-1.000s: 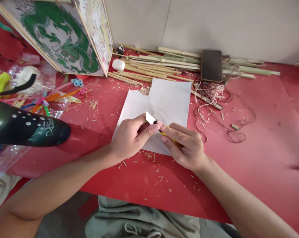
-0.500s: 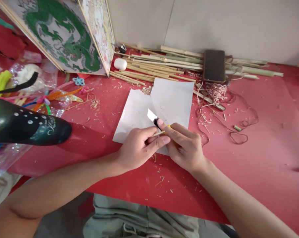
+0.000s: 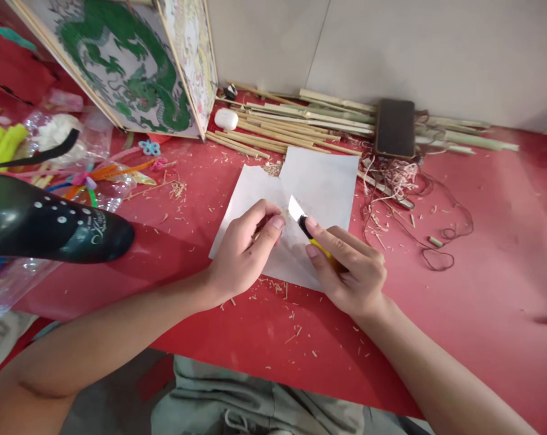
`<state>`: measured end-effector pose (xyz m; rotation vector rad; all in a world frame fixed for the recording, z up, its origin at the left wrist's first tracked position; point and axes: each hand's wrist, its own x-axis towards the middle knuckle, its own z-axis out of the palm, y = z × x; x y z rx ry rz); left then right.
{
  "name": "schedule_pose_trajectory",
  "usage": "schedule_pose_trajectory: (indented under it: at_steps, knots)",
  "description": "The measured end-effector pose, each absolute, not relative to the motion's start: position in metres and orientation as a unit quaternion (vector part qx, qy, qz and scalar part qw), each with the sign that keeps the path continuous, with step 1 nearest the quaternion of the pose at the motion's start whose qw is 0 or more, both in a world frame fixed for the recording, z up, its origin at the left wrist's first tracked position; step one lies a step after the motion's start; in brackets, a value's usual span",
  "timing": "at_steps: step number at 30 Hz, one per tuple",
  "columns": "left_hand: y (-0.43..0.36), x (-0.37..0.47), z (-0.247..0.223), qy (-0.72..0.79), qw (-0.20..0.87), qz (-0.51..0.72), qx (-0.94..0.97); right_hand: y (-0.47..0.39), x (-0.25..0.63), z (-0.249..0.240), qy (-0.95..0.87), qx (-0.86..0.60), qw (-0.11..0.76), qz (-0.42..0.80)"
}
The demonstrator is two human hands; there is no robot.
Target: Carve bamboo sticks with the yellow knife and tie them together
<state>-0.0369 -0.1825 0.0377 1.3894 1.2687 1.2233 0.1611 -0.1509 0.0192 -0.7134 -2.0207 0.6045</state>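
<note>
My right hand (image 3: 352,266) is wrapped round a yellow and black utility knife (image 3: 306,226), its blade out and angled up to the left. My left hand (image 3: 248,251) is closed, thumb against the bent index finger, pinching a thin bamboo stick (image 3: 256,234) that is mostly hidden by the fingers. The two hands are apart, with the blade between them. Beneath them lie sheets of white paper (image 3: 321,181) on the red table (image 3: 463,314). Small wood shavings (image 3: 277,287) are scattered along the paper's near edge.
Bamboo strips (image 3: 282,128), a white earbud case (image 3: 226,119), a dark phone (image 3: 394,128) and tangled string (image 3: 398,179) lie along the back. To the left are a dark bottle (image 3: 51,220), colourful pipe cleaners (image 3: 114,171) and a dragon-painted lantern (image 3: 132,72).
My hands have moved apart, the left one leftward and up, the right one with the knife to the right. The stick, seen before near the knife, is now mostly hidden. The view has shifted slightly.
</note>
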Motion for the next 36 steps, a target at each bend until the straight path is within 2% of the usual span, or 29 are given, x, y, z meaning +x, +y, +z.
schedule_pose_trajectory:
  at_steps: [18, 36]
  knots:
    - [-0.1862, -0.039, 0.0414, 0.509, 0.359, 0.43, 0.654, -0.1519, 0.1605, 0.0172, -0.834, -0.254, 0.409, 0.271]
    - [-0.1822, -0.0404, 0.0383, 0.534, 0.268, 0.408, 0.69, -0.1523, 0.1609, 0.0171, -0.837, -0.274, 0.416, 0.226]
